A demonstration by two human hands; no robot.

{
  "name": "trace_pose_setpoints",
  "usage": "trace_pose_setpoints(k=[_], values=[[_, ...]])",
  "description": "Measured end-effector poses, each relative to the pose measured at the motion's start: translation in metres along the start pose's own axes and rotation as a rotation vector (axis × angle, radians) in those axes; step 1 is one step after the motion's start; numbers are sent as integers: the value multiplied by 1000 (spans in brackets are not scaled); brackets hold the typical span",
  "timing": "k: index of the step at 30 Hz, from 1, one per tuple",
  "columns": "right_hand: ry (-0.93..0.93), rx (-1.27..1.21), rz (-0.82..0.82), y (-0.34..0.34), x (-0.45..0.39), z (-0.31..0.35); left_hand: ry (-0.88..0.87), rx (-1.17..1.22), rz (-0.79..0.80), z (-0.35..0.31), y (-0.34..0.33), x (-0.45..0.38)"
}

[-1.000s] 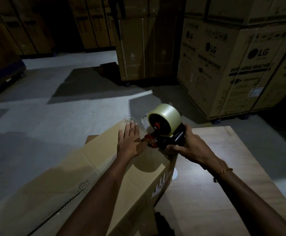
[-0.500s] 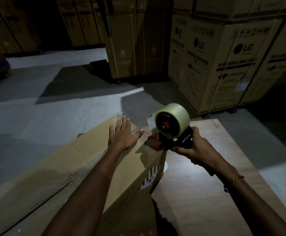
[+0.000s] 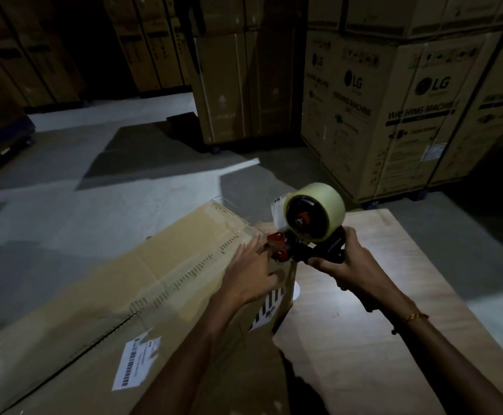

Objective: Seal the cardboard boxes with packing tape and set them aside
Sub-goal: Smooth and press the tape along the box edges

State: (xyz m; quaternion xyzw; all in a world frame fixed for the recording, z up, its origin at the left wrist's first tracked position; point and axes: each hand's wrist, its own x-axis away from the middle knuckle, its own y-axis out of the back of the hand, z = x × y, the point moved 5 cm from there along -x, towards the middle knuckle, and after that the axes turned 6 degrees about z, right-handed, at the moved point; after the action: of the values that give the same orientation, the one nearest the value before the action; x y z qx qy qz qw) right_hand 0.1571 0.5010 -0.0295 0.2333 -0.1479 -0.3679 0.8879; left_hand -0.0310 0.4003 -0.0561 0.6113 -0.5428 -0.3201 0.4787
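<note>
Bare forearms; gold bangle (image 3: 414, 317) on right wrist.

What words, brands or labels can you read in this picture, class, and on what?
"LG": big stacked carton, and on its other face.
"WASHING MACHINE": same carton, partly blurred.
White barcode label on the near box: too small to read.
Small sticker on the carton: unreadable.
</note>
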Motion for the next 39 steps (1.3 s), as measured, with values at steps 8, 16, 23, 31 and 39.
trace_pose_setpoints(k=[8, 16, 23, 31, 39], values=[[23, 50, -27, -4, -5, 5, 19, -73, -91, -2, 10, 10], [51, 90, -51, -17, -20, 20, 43, -49, -185, 22, 27, -2], [37, 173, -89, -22, -20, 24, 38, -49, -171, 31, 27, -8], [17, 154, -75, -19, -14, 21, 42, -84, -164, 24, 31, -3], [15, 267, -113, -10, 15, 13, 24, -129, -141, 28, 21, -7]])
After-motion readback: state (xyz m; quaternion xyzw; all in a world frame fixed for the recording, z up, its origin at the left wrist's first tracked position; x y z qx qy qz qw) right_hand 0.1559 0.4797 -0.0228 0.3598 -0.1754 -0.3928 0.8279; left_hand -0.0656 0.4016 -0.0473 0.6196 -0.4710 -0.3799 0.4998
